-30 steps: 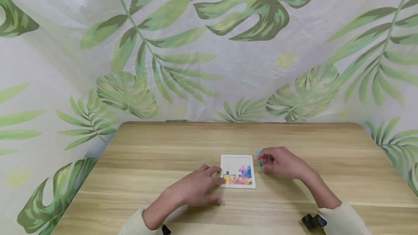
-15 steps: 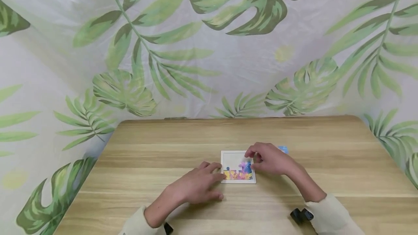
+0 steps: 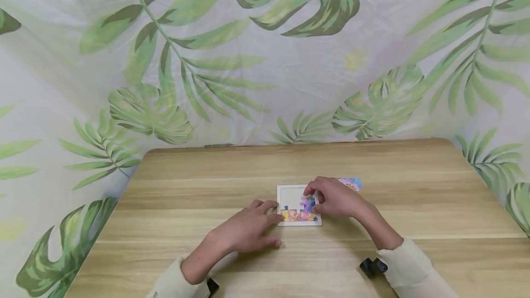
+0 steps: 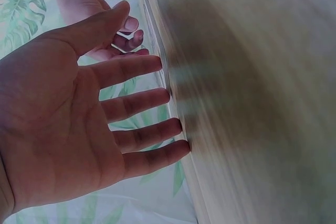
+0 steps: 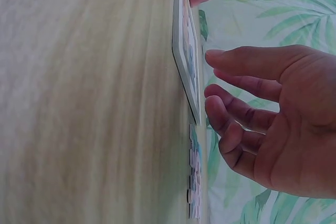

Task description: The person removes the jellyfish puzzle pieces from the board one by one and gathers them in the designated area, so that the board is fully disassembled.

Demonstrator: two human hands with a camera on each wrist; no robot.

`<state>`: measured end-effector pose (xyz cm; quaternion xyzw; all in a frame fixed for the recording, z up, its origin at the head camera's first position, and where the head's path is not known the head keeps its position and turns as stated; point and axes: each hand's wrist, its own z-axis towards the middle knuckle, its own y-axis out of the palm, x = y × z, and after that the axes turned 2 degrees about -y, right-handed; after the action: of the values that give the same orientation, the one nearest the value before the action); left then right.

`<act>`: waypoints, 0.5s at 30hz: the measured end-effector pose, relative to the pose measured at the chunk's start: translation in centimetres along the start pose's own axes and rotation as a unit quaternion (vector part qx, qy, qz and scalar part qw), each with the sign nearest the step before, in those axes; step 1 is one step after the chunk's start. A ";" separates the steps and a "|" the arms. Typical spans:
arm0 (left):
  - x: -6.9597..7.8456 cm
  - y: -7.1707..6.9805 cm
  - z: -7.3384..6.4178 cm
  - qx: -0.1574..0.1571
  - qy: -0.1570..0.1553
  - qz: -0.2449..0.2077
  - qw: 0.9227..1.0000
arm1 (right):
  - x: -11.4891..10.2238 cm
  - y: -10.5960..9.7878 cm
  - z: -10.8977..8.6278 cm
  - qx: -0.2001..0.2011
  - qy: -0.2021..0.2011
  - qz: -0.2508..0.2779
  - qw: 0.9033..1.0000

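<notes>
A white-framed jigsaw puzzle board [image 3: 299,223] lies on the table, with joined yellow, pink and blue pieces [image 3: 296,215] along its bottom and up its right side. My left hand [image 3: 250,226] rests at the board's left edge, fingertips touching its frame. In the left wrist view that hand [image 4: 79,114] has its fingers straight and spread. My right hand [image 3: 337,197] hovers at the board's right side, fingers bent toward the upper right of the picture. In the right wrist view the right hand [image 5: 283,108] shows bent fingers near the thumb; whether a piece sits between them is hidden.
More puzzle pieces [image 3: 352,183], blue and pink, lie right of the board, partly behind the right hand. The wooden table [image 3: 198,169] ends at the back against a leaf-printed cloth [image 3: 248,82]. Black wrist cameras [image 3: 373,266] sit under the sleeves.
My right hand has moved left from the loose pieces to above the board's right side, uncovering more of those pieces. The left hand stays at the board's left edge. The head view has tilted slightly.
</notes>
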<state>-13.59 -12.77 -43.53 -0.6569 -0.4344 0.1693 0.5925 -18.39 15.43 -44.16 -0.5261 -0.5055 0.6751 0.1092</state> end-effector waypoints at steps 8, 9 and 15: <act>0.1 -0.1 0.0 -0.005 -0.001 -0.004 1.000 | 0.1 0.0 -0.2 0.003 0.005 -0.007 1.000; 0.2 -0.1 0.0 -0.005 -0.002 -0.004 1.000 | 0.1 0.0 -0.2 0.003 0.007 -0.008 1.000; 0.2 0.0 0.0 -0.003 -0.005 -0.009 1.000 | 0.1 0.1 -0.1 0.002 0.013 -0.006 1.000</act>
<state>-13.53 -12.62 -43.45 -0.6542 -0.4435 0.1661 0.5897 -18.31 15.51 -44.32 -0.5316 -0.5055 0.6688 0.1208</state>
